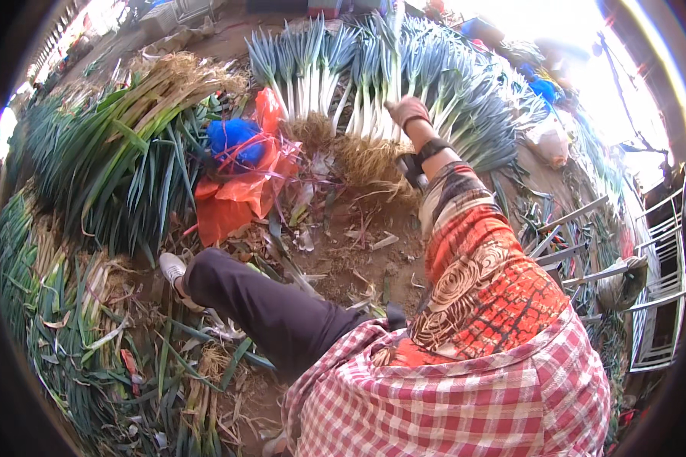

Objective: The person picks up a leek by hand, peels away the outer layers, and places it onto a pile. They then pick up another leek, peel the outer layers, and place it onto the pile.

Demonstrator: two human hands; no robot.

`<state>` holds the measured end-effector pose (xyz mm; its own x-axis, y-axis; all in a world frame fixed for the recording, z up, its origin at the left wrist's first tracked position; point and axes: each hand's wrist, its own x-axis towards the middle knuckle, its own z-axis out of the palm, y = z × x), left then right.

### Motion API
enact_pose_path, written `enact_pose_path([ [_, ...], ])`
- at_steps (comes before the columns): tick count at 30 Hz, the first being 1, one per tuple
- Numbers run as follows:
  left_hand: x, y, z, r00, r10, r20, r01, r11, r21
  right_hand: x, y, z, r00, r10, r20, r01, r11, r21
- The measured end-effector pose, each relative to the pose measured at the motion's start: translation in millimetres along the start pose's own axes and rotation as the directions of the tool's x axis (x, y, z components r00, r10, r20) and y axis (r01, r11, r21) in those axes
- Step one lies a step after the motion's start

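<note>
My right arm, in a patterned orange sleeve, reaches forward to a row of leeks (312, 76) with white stalks and blue-green leaves. The fingers of my right hand (408, 113) are closed around the white part of one leek (394, 65), which stands out above the others. Below that hand, brown roots (370, 161) hang toward the soil. A dark band circles my right wrist, with a dark object beside it. My left hand does not show.
Left of the row lie orange plastic (225, 209) and a blue bundle (236, 141) with pink string. A big heap of untrimmed leeks (107, 167) covers the left side. My bent leg (259, 297) crosses the dirt floor (351, 259). An upturned wooden-legged stool (617, 274) is at right.
</note>
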<state>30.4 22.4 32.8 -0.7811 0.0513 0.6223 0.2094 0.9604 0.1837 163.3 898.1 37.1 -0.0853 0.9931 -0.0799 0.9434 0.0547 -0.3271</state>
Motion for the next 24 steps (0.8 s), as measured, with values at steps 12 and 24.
enact_pose_path([
  [12, 0.1, -22.6, -4.1, 0.989, -0.096, 0.113, 0.131, 0.924, -0.36, -114.1, -54.7, 146.2, 0.511, -0.716, 0.476, 0.782, 0.617, 0.088],
  [24, -16.8, -34.9, -43.7, 0.467, -0.776, 0.424, 0.521, -0.145, -0.841, -452.4, -326.3, 167.8, -0.609, -0.66, 0.439, 0.135, 0.459, 0.878],
])
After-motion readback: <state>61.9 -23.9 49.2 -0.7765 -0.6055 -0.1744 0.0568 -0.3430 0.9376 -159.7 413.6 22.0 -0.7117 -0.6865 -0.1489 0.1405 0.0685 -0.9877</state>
